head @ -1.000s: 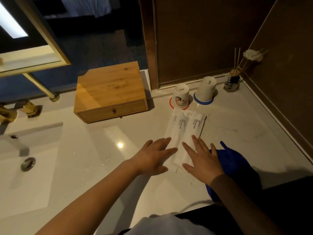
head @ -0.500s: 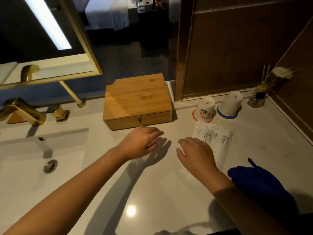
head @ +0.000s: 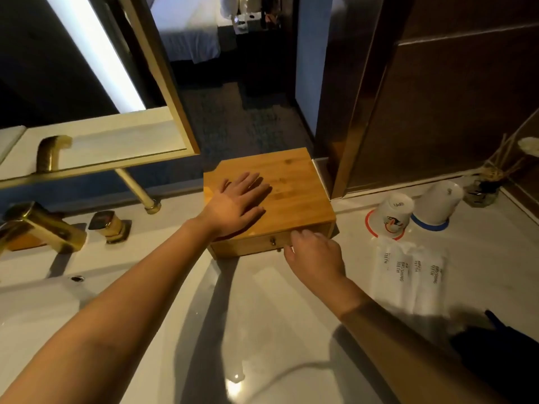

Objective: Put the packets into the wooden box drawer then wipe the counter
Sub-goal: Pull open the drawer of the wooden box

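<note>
Head view: left hand (head: 236, 205) flat atop wooden box (head: 294, 185).

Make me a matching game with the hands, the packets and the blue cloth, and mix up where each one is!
Things:
1. left hand
2. right hand
3. packets
4. blue cloth

Places:
A. lying on the counter in front of the two upside-down cups
B. flat on top of the wooden box
C. at the near right edge of the counter
D. at the drawer front, beside the little knob

Pairs: 1-B, 2-D, 3-A, 4-C
</note>
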